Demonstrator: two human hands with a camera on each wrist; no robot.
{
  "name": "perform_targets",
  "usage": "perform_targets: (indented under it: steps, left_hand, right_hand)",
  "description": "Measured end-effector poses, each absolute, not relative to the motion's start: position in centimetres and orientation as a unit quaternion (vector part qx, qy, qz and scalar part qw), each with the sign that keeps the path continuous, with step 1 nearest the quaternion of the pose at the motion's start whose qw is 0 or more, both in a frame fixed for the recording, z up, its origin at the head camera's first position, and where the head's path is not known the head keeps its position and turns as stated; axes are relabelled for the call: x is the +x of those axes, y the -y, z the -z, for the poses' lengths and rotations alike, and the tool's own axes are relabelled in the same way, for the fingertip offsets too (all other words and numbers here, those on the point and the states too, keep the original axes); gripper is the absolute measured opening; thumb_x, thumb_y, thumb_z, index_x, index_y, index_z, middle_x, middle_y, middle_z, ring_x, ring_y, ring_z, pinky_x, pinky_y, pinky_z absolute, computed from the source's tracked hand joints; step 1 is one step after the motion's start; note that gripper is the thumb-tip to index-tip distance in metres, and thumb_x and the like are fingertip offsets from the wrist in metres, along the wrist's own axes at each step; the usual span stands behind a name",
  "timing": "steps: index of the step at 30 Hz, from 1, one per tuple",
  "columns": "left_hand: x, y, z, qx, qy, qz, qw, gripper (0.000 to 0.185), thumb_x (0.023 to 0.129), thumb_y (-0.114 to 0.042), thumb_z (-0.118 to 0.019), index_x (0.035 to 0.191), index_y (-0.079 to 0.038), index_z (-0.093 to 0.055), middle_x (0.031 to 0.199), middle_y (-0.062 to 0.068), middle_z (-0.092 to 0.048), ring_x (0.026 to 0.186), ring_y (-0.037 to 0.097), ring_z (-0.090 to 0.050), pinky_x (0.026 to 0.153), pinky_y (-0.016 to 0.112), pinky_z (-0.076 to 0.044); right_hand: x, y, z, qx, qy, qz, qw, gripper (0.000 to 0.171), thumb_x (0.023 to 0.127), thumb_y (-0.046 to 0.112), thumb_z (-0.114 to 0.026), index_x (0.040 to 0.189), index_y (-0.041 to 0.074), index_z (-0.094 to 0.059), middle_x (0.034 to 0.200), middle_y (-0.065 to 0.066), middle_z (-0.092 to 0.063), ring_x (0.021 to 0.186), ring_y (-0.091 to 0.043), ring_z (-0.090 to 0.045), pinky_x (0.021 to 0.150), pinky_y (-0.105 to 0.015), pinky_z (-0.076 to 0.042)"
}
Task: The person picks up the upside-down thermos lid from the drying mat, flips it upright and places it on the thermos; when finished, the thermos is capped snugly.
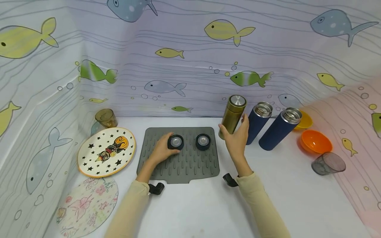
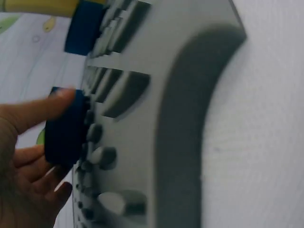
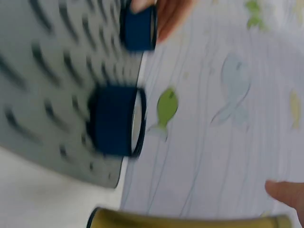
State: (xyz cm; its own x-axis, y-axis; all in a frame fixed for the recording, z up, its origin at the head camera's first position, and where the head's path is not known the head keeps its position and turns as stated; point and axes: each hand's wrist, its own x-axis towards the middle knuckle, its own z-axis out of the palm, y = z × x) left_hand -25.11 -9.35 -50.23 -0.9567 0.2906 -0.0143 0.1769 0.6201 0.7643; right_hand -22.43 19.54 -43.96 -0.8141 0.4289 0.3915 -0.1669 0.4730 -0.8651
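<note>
Nearest the person, two cream sleeves reach forward over the white surface (image 1: 190, 205), each with a small black wrist mount beside it. To the near left lies a pale floral plate (image 1: 87, 206), and just beyond it a white plate with black stars (image 1: 106, 151).

The grey ridged mat (image 1: 178, 162) sits in the middle. On it the left hand (image 1: 162, 149) has its fingers (image 2: 33, 111) curled round a dark blue lid (image 1: 175, 142), thumb on one side and the other fingers on the other; the left wrist view shows the lid resting on the mat's ridges. A second dark blue lid (image 1: 203, 141) lies free on the mat just to the right, apart from both hands.

The right hand (image 1: 237, 138) is past the mat's right edge, its fingers wrapped round the lower part of a gold flask (image 1: 232, 116) that has its steel cap on and leans slightly.

Close beside the gold flask stand two open dark blue flasks, the nearer one (image 1: 258, 122) just behind the right hand and the other (image 1: 280, 129) further right, both tilted. Beyond them are an orange bowl (image 1: 315, 141), a yellow bowl (image 1: 305, 120) and a smoky grey cup (image 1: 328, 163) on its side. At far left a brownish glass (image 1: 105, 118) stands by the fish-patterned backdrop (image 1: 190, 66).
</note>
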Motion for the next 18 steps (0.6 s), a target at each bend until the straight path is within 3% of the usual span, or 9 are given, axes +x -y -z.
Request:
perform_targets:
  steps: [4, 7, 12, 18]
  left_hand:
    - [-24.9, 8.9, 50.0, 0.135, -0.902, -0.408, 0.045, 0.077, 0.076, -0.009, -0.086, 0.142, -0.001, -0.046, 0.139, 0.023, -0.051, 0.134, 0.044, -0.044, 0.112, 0.062, -0.033]
    - [-23.8, 8.4, 48.7, 0.156, -0.891, -0.425, 0.028, 0.076, 0.072, -0.006, -0.088, 0.138, -0.002, -0.050, 0.132, 0.019, -0.055, 0.128, 0.039, -0.050, 0.109, 0.058, -0.037]
    - [-21.0, 6.9, 45.6, 0.218, -0.857, -0.466, 0.005, 0.076, 0.070, -0.005, -0.089, 0.136, -0.002, -0.051, 0.130, 0.016, -0.056, 0.124, 0.035, -0.054, 0.105, 0.054, -0.044]
    - [-18.9, 5.3, 43.4, 0.263, -0.833, -0.486, 0.010, 0.075, 0.070, -0.003, -0.089, 0.135, -0.007, -0.052, 0.131, 0.010, -0.056, 0.123, 0.029, -0.055, 0.104, 0.049, -0.046]
  right_hand:
    - [-19.8, -18.2, 43.7, -0.033, 0.807, -0.531, 0.257, 0.079, 0.086, 0.021, -0.079, 0.148, -0.002, -0.036, 0.145, -0.024, -0.045, 0.133, -0.038, -0.047, 0.105, -0.057, -0.042]
    - [-18.7, -17.4, 43.7, -0.005, 0.803, -0.579, 0.140, 0.070, 0.088, 0.021, -0.076, 0.146, 0.002, -0.042, 0.142, -0.023, -0.051, 0.127, -0.038, -0.055, 0.100, -0.054, -0.049]
    - [-17.8, -16.9, 43.7, 0.010, 0.767, -0.637, -0.082, 0.066, 0.095, 0.029, -0.067, 0.150, 0.005, -0.039, 0.143, -0.022, -0.052, 0.126, -0.039, -0.057, 0.103, -0.053, -0.048]
    - [-17.4, -17.1, 43.9, 0.026, 0.680, -0.704, -0.204, 0.059, 0.099, 0.027, -0.061, 0.144, -0.006, -0.044, 0.132, -0.021, -0.061, 0.112, -0.031, -0.067, 0.096, -0.041, -0.055]
